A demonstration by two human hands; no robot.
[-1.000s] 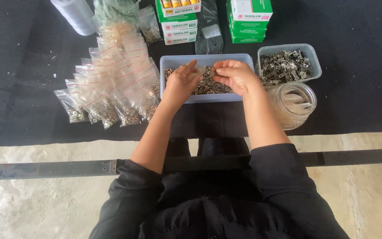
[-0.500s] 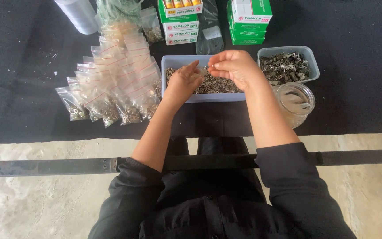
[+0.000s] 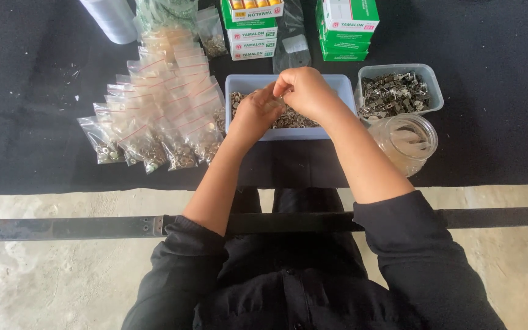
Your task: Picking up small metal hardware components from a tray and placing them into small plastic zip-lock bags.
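- Left hand [image 3: 258,113] and right hand [image 3: 304,91] meeting over the pale blue tray [image 3: 239,85], upper centre of frame; fingertips drawn together, probably pinching one small piece between them — piece itself too small to make out.
- Tray holding a loose heap of small metal parts [image 3: 297,119], dull brass-grey; shallow plastic walls, likely for easy scooping.
- Right of it: clear plastic tub [image 3: 429,79] of bigger, angular grey metal fittings; below that an open glass jar [image 3: 406,140], contents unclear.
- Left of frame: fanned rows of small clear zip bags [image 3: 160,110], each with a pinch of parts at the bottom; overlapped, seemingly for counting.
- Top edge: stacked green-and-white cartons [image 3: 346,27], a white roll [image 3: 112,17].
- Everything on a black matte cloth tabletop [image 3: 502,140], close within arm reach.
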